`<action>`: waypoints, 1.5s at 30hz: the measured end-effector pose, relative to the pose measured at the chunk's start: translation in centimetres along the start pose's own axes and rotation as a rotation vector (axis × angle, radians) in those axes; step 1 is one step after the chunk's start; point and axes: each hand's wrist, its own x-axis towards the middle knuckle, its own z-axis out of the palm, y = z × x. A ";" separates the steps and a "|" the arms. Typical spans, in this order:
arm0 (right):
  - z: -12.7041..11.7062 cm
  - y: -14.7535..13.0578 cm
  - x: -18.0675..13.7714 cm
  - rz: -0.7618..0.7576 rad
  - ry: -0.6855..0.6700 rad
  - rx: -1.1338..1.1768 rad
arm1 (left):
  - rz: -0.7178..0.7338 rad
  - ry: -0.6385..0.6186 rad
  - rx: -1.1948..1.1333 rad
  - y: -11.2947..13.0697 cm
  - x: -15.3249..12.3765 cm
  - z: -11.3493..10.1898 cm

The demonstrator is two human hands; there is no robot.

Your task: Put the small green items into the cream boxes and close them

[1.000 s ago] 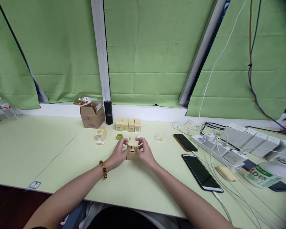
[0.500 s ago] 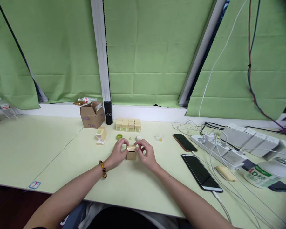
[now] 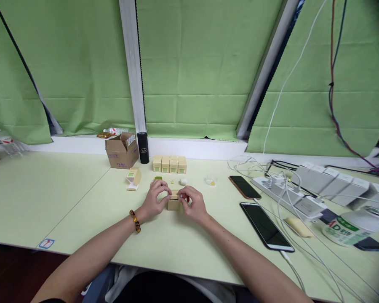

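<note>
Green desk (image 3: 66, 198), four boxes (image 3: 169, 164), two phones (image 3: 266, 226), left hand (image 3: 153, 203) and right hand (image 3: 193, 205) pinching one carton (image 3: 174, 205)

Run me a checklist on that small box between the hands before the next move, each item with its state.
1. Two-handed hold: ok. The left hand and right hand pinch the small tan box from either side.
2. Box seated on the table: ok, it looks flat.
3. Top flap shut: cannot tell, the fingers cover it.
4. Space behind: ok, the row of four boxes stands apart.
5. Right side: ok, the phone lies apart from the forearm.
</note>
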 end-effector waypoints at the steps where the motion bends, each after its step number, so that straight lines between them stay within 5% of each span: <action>1: 0.0 0.0 0.0 -0.003 -0.013 -0.023 | -0.005 -0.006 0.014 0.0 0.0 0.0; 17: -1.1 1.0 0.0 -0.216 -0.196 -0.172 | 0.018 -0.008 0.067 -0.3 0.0 0.3; 22: -1.8 1.9 0.4 -0.075 -0.258 -0.256 | -0.143 0.080 0.061 -1.4 0.1 0.9; 27: -2.5 4.5 1.3 0.309 -0.055 -0.445 | -0.211 0.099 0.111 -1.9 0.1 0.8; 30: -2.8 5.5 1.6 0.372 -0.021 -0.407 | -0.206 0.115 0.154 -2.0 0.1 0.9; 39: -1.8 2.6 0.5 0.137 -0.178 0.036 | -0.230 -0.028 0.177 -1.9 -0.4 1.5; 45: -1.8 2.0 0.7 0.129 -0.079 -0.088 | -0.242 -0.031 0.187 -1.2 -0.3 1.4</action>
